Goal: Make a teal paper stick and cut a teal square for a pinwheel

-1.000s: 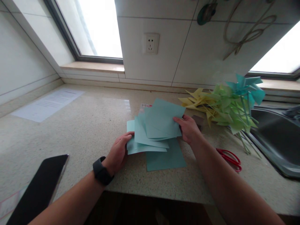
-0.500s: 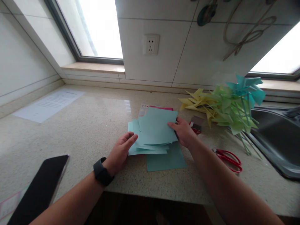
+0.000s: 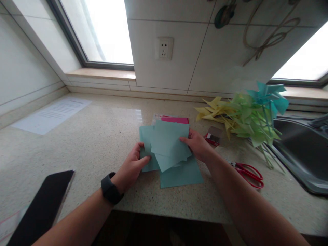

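You stand at a counter (image 3: 77, 136) with your two hands on a pile of teal sheets (image 3: 167, 143). The sheets look thin and light. They bend easily and slide over each other, so the pile is loose and fanned out, with corners poking every way. Paper like this can crease or slip away, so the edges on both sides look like the best place to hold it, with a soft squeeze.

Your left hand (image 3: 133, 167) is at the left edge of the pile. Its fingers curl around that edge, with the thumb on top of the paper. Your right hand (image 3: 197, 147) is at the right edge, fingers bent, pinching the top sheets. Both hands are partly closed on the paper, not flat.

One more teal sheet (image 3: 183, 174) lies flat under the pile, sticking out toward you. Just past your hands, a pink sheet (image 3: 175, 119) peeks out from behind the pile. To the right of your right hand lie red scissors (image 3: 249, 171), and farther off is a heap of pinwheels (image 3: 246, 118).
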Action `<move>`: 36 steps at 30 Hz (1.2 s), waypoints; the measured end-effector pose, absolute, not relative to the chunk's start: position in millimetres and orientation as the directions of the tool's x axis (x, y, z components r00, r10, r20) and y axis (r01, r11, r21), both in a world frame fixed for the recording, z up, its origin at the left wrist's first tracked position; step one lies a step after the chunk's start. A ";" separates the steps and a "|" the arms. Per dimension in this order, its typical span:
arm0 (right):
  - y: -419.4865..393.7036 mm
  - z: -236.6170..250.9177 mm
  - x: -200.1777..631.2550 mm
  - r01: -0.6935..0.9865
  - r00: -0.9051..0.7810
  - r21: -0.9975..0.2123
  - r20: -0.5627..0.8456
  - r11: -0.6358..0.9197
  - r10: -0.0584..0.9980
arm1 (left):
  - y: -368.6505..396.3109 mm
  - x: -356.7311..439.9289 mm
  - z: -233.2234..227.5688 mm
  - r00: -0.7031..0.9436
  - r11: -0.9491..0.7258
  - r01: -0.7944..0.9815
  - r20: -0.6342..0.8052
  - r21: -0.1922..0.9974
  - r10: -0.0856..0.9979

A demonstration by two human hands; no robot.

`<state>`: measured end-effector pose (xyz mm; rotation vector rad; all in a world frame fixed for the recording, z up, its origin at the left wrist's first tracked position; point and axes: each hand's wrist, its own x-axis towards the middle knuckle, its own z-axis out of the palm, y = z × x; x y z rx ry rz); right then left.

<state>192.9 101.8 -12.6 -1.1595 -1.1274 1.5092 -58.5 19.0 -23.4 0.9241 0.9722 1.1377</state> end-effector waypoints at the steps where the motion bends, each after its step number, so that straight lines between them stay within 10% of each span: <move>1: 101.7 -12.6 193.0 -0.118 -0.169 -0.977 -0.157 -0.179 0.973 | 18.4 -58.2 -23.1 0.155 0.178 -0.308 -0.135 0.935 0.979; 16: 93.7 -3.2 188.7 -0.169 -0.273 -0.958 -0.181 -0.233 0.945 | 14.2 -60.2 -24.2 0.230 0.146 -0.399 -0.055 0.905 0.972; 21: 105.0 -7.4 193.6 -0.216 -0.070 -0.965 -0.134 -0.146 0.988 | 13.1 -58.3 -20.9 0.255 0.107 -0.339 -0.019 0.935 0.967; 28: 135.7 -31.3 207.0 -0.095 0.276 -0.994 -0.077 -0.052 0.958 | 7.2 -52.6 -23.4 0.258 -0.082 -0.084 0.101 0.993 0.961; 36: 142.7 -35.5 213.1 0.148 0.197 -0.986 0.105 0.077 0.975 | 0.5 -50.5 -14.6 0.419 -0.431 0.294 0.290 0.853 0.860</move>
